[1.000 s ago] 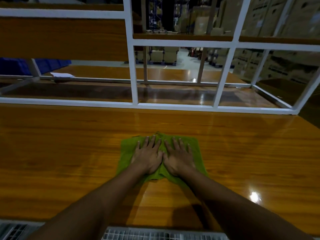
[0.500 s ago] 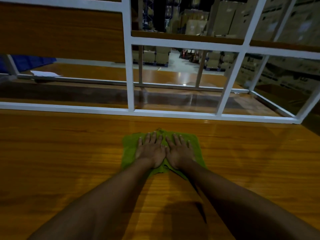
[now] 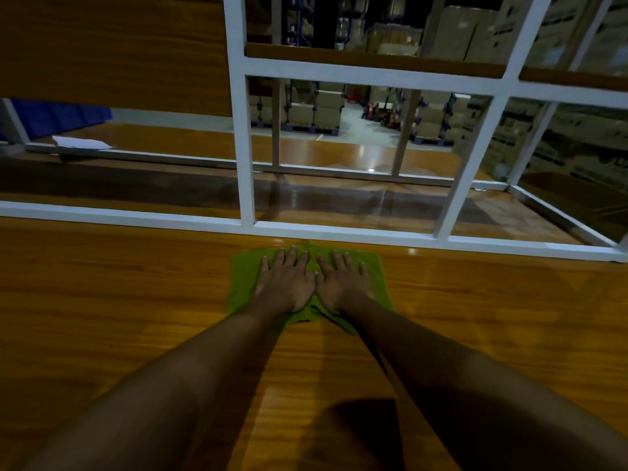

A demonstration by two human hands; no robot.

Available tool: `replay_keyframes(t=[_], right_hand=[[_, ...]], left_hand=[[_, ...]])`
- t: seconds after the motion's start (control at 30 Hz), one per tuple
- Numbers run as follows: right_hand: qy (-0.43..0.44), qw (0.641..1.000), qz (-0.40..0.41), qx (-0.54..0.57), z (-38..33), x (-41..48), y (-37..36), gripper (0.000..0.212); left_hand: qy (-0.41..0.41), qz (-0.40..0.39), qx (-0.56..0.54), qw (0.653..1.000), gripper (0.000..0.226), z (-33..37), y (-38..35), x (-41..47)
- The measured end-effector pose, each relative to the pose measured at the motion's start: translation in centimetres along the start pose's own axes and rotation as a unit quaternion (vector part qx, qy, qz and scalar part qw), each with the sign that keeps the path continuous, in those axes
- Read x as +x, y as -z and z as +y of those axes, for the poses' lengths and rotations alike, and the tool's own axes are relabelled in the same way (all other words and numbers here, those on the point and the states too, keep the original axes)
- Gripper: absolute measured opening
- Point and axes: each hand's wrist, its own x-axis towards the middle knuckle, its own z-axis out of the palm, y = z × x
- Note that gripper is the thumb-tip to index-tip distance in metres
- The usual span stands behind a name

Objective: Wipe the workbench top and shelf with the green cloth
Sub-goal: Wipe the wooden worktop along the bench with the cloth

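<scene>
Step in hand: wiping the surface (image 3: pixel 119 300). Left hand (image 3: pixel 285 283) and right hand (image 3: pixel 343 283) press flat, fingers spread, on the green cloth (image 3: pixel 243 280), which lies near the white frame rail (image 3: pixel 136 214). Next: draw back, then wipe the shelf (image 3: pixel 339 205)

The cloth (image 3: pixel 307 283) lies flat on the worktop (image 3: pixel 119 300), just before the frame rail (image 3: pixel 339 232) at its far edge. The left hand (image 3: pixel 285 283) and right hand (image 3: pixel 343 283) rest side by side on it, thumbs touching. Behind the rail runs the shelf (image 3: pixel 339 205).
</scene>
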Motion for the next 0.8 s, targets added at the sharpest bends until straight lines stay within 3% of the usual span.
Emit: replay_keyframes(t=[0.4,0.8], right_hand=[[0.017,1.000,0.003,0.016,4.5,3.5,0.6,0.059],[-0.024,0.999,0.015,0.020,15.1,1.3,1.7,0.063]], left_hand=[[0.087,0.001,-0.002,0.996,0.064,4.3,-0.2,3.4],[0.042,-0.009,0.005,0.999,0.065,14.9,-1.5,4.7]])
